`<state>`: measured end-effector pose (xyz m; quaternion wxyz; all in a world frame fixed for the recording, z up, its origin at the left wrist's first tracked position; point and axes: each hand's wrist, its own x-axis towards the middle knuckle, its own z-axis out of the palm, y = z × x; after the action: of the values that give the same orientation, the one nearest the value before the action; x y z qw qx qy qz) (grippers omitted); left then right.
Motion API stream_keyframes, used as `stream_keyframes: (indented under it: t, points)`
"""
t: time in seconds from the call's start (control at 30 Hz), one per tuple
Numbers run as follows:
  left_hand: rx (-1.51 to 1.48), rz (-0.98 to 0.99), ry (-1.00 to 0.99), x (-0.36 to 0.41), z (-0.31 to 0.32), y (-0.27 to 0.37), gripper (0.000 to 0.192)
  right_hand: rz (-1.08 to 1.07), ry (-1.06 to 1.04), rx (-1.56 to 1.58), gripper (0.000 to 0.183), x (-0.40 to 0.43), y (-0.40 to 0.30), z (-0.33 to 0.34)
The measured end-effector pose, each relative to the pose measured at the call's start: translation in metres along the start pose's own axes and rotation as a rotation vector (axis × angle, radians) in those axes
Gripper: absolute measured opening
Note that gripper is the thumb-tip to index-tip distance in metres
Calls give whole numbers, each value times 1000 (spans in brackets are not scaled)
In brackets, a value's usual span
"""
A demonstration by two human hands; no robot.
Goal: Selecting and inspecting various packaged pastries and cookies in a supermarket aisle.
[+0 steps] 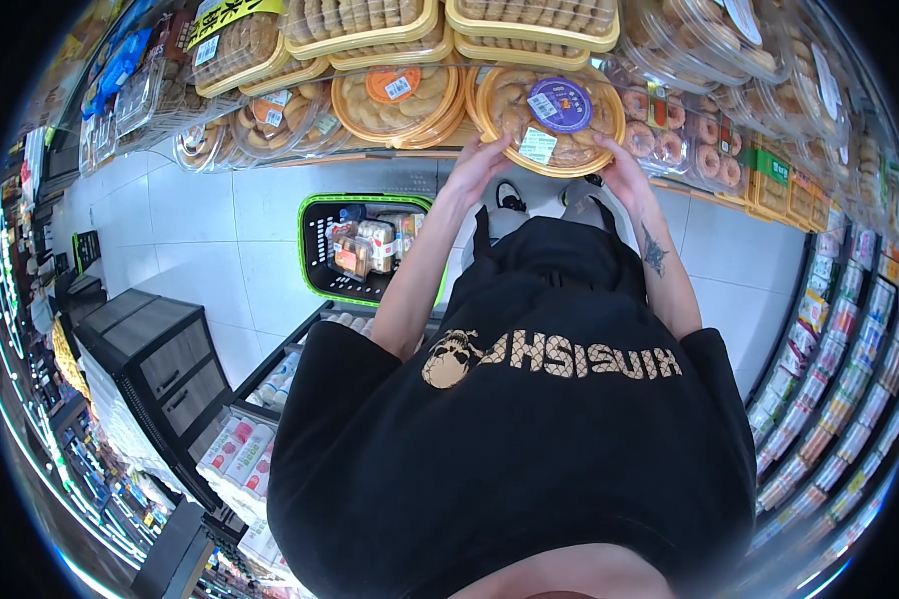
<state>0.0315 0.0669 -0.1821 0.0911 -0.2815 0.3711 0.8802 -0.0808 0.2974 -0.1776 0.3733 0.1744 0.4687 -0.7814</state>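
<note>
Both hands hold one round plastic tub of pastries [521, 112] with a clear lid, a purple round label and a barcode sticker, at the shelf's front edge. My left hand [479, 166] grips its rim at the left side of the picture, thumb on the lid. My right hand [620, 168] grips the opposite side of the rim. The fingers beneath the tub are hidden. Another round tub with an orange label [397, 93] sits beside it on the shelf. Stacked rectangular cookie trays [532, 22] stand behind it.
A black shopping basket with a green rim [307, 247] stands on the tiled floor, with packaged food inside. Packs of pink ring-shaped pastries [667, 131] lie right of the tub. A grey cabinet [168, 367] and paper rolls [247, 453] are at the left, packed shelves [831, 344] at the right.
</note>
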Motion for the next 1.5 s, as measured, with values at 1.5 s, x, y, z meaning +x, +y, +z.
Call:
stream_keyframes:
  t: [1.5]
  points:
    - [695, 200, -300, -96, 165, 65, 53, -183, -1, -496, 72, -207, -102, -66]
